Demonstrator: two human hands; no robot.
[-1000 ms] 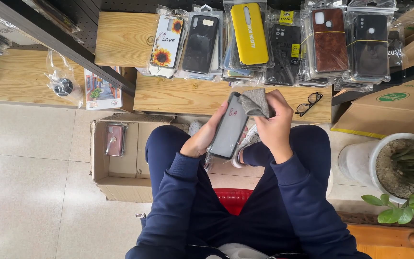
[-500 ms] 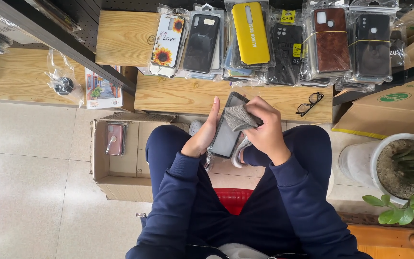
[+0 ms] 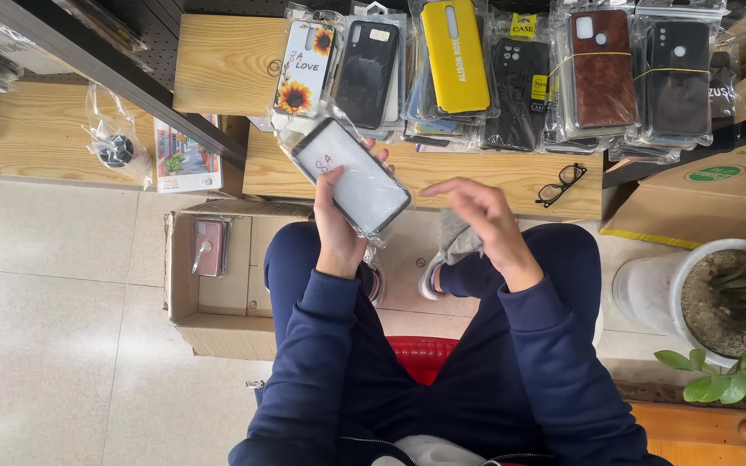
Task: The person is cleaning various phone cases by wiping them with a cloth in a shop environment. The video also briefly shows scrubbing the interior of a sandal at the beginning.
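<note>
My left hand (image 3: 334, 226) grips a dark-rimmed phone case in a clear plastic sleeve (image 3: 351, 177), held up and tilted in front of the wooden shelf (image 3: 485, 173). My right hand (image 3: 479, 211) is to its right and apart from the case, with its upper fingers stretched out. A grey cloth (image 3: 457, 242) hangs from under its palm, above my knees. On the shelf behind lies a row of bagged phone cases, among them a sunflower one (image 3: 302, 69), a yellow one (image 3: 453, 56) and a brown one (image 3: 602, 69).
Black glasses (image 3: 559, 184) lie on the shelf at the right. An open cardboard box (image 3: 218, 324) with a pink case (image 3: 207, 248) stands on the floor at my left. A potted plant (image 3: 649, 289) is at my right, and a red stool (image 3: 420, 355) is under me.
My left hand has lifted the case up and left and turned it, now light face up. My right hand has come off the case with the cloth and dropped lower.
</note>
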